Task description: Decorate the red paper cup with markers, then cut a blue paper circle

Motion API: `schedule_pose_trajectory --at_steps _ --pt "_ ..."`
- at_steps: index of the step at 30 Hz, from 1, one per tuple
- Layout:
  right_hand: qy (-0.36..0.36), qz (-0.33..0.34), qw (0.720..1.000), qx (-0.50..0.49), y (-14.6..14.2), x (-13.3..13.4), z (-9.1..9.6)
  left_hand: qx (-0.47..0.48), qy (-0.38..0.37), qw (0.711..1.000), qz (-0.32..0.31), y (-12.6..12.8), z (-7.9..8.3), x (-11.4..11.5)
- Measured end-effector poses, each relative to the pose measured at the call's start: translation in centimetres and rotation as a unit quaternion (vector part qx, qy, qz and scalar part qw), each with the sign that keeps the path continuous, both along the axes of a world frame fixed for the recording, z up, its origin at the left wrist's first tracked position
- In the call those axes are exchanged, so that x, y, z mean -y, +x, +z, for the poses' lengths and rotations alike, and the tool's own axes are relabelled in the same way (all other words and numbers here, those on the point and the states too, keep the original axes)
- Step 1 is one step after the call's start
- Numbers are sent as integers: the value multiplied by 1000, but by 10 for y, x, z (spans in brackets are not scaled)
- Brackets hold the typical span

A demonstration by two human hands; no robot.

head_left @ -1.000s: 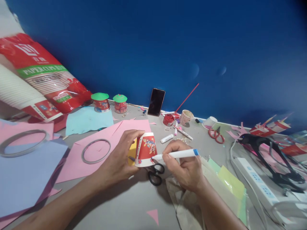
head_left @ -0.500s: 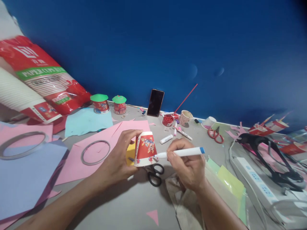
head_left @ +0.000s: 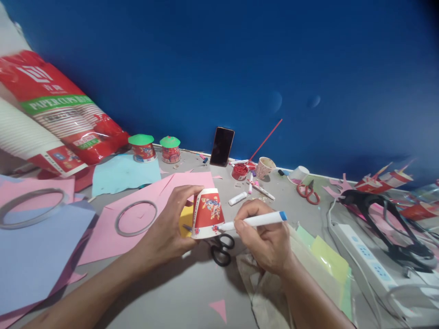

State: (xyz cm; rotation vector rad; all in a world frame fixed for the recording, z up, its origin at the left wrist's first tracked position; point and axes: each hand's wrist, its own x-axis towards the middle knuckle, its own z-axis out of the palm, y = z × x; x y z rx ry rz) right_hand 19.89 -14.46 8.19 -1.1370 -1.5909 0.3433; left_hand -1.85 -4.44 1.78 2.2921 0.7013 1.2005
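My left hand (head_left: 171,224) is closed around a red and white printed paper cup (head_left: 208,210), held upside down with its rim at the bottom. A white marker with a blue end (head_left: 260,219) is pinched in my right hand (head_left: 265,242). Its tip meets the cup's lower red area near the rim, though whether it touches is hard to tell. Just below and behind the cup lie black-handled scissors (head_left: 221,256), with their blades partly hidden by the cup and hand. Yellow paper (head_left: 186,218) shows between my left fingers.
Pink paper (head_left: 103,237) with a grey tape ring (head_left: 118,219) lies left. Two green-topped cups (head_left: 170,148), a phone (head_left: 222,146) and a white marker (head_left: 238,198) stand or lie farther back. Red-handled scissors (head_left: 308,194) and a power strip (head_left: 366,258) are on the right.
My right hand and the marker have shifted slightly left and down, bringing the tip a little farther across the cup's lower edge. The left hand and cup stay nearly still.
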Motion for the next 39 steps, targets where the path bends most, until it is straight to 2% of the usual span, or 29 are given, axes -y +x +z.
schedule_pose_trajectory --at_steps 13,22,32,39 --pt "33 -19 999 -16 0 -1 1 -6 -5 1000 -17 -1 1 1" --pt "6 1 1000 -18 -2 -1 -1 -7 -2 1000 -23 -1 1 2" --pt "28 -22 999 -22 1 -1 1 0 -7 1000 -28 0 2 1" --pt "27 13 999 -16 0 1 2 6 -9 1000 -29 1 4 1"
